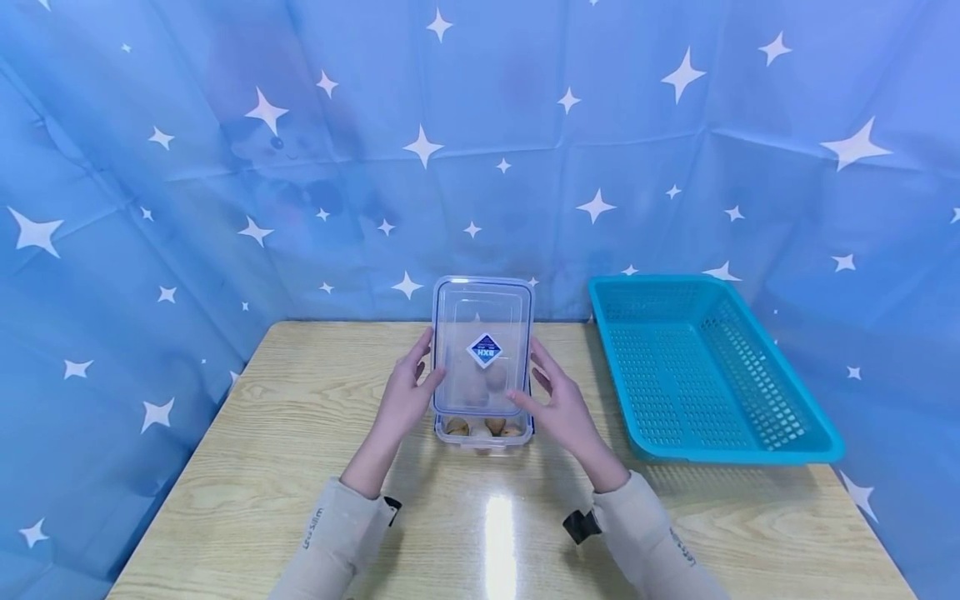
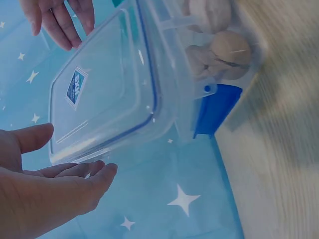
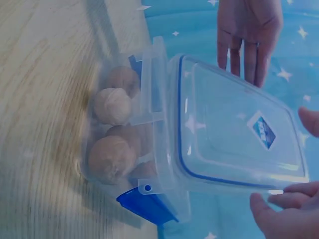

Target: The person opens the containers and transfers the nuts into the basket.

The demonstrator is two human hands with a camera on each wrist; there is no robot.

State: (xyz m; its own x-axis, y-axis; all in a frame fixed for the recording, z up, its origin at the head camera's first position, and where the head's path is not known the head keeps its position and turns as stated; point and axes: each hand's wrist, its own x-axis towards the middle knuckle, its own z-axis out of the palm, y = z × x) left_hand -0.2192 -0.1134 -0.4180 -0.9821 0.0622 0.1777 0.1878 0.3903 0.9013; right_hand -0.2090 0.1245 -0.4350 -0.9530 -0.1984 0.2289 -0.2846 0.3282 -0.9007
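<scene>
A clear rectangular lid (image 1: 480,308) with a blue seal and a diamond label (image 1: 484,351) covers the top of a clear plastic food box (image 3: 164,169). Through the box's front wall show several round brown things (image 3: 112,159) with wrinkled surfaces, walnut-like in look. Blue side clips (image 2: 217,110) hang outward. My left hand (image 1: 405,396) lies along the lid's left side, its thumb at the edge and its other fingers loosely extended beside it. At the opposite side is my right hand (image 1: 562,408), fingers extended, with the thumb overlapping the lid's front right corner in the head view.
An empty turquoise plastic basket (image 1: 697,454) with perforated walls stands to the right of the box. Both sit on a light wood-grain table (image 1: 300,467). A blue curtain (image 1: 480,183) with white stars hangs behind the table's back edge.
</scene>
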